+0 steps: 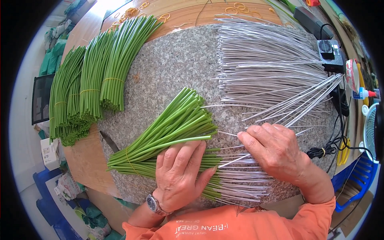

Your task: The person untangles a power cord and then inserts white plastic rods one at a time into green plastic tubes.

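Note:
A rubber-banded bundle of thin green tubular stems (176, 124) lies fanned out on the stone slab in front of me. My left hand (178, 170), with a watch at the wrist, rests over this bundle and grips some of the stems, its thumb toward the right. Pale metal wires (244, 180) stick out of the stem ends on the near side. To the right, my right hand (276, 150) pinches a thin wire (228, 133) between thumb and forefinger. The wire's far tip points left and meets the stem ends; whether it is inside one I cannot tell.
A wide pile of loose wires (268, 68) covers the slab's far right. Banded green bundles (92, 80) lie at the far left. A dark blade (108, 141) sits beside the working bundle. Black cable (320, 152), yellow-handled scissors (343, 152) and a blue basket (358, 180) are right.

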Demonstrator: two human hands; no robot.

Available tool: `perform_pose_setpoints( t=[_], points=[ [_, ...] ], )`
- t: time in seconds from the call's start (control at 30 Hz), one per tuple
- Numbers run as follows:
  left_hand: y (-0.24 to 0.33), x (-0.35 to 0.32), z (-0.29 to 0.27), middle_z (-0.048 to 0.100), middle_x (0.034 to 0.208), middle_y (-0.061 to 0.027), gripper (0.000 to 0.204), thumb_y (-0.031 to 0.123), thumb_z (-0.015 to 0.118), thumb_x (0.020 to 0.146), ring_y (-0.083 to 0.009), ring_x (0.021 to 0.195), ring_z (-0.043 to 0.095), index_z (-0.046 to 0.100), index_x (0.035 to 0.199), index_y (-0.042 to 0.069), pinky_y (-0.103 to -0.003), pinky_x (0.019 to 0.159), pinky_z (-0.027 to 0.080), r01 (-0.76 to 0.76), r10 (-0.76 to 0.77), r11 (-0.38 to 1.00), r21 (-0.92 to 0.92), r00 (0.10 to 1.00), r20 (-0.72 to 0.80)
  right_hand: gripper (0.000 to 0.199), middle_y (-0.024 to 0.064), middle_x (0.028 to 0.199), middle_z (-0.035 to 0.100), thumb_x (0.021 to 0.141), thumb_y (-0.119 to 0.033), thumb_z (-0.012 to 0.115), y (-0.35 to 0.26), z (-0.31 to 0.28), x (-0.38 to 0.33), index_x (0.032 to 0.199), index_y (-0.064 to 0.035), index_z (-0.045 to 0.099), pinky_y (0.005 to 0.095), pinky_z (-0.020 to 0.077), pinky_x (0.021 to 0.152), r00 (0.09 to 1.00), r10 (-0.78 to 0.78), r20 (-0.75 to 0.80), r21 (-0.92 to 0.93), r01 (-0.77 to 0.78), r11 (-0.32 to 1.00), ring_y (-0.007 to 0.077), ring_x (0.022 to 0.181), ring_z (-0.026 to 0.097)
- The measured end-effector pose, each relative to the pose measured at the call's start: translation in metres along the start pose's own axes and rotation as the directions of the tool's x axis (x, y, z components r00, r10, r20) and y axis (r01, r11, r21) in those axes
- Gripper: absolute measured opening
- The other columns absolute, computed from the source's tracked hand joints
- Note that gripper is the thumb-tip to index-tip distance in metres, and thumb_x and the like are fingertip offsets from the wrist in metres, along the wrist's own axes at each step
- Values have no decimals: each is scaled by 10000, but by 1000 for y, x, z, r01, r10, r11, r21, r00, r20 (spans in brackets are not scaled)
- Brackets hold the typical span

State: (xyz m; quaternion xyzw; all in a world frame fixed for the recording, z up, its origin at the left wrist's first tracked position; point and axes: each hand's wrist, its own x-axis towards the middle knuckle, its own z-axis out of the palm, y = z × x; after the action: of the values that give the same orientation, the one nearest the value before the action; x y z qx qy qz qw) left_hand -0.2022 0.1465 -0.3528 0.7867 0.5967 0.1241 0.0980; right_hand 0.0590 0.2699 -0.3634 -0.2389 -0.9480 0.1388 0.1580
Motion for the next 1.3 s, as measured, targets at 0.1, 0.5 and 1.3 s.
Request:
perform_pose_setpoints(
  t=[0.1,0.5,1.3],
  points=[
    [0,0,0,641,1480,-115,650,365,845,930,-336,1316,601,700,1444,-5,-472,1085,453,6,-6,1000,-4,1000,5,346,78,1055,713,869,-102,747,1,0,0,1200,-5,735,345,549,650,1000,-12,3,6,12,1000,202,793,688],
    [-1,3,-2,710,1350,-53,527,313,874,887,-256,1181,662,762,1346,81,-417,988,466,-15,12,999,-51,998,-64,268,-1,891,607,836,-169,731,-2,9,2,1080,-59,726,310,504,632,988,-121,-97,60,127,990,150,773,626],
    [-4,6,-1,727,1343,-153,523,169,895,853,-318,1098,701,761,1321,-23,-421,956,564,-22,11,991,-134,997,-80,347,62,1000,676,821,-125,728,-8,-20,-1,1130,25,782,330,513,661,999,-1,-49,-171,-7,985,203,826,639]
  ],
)
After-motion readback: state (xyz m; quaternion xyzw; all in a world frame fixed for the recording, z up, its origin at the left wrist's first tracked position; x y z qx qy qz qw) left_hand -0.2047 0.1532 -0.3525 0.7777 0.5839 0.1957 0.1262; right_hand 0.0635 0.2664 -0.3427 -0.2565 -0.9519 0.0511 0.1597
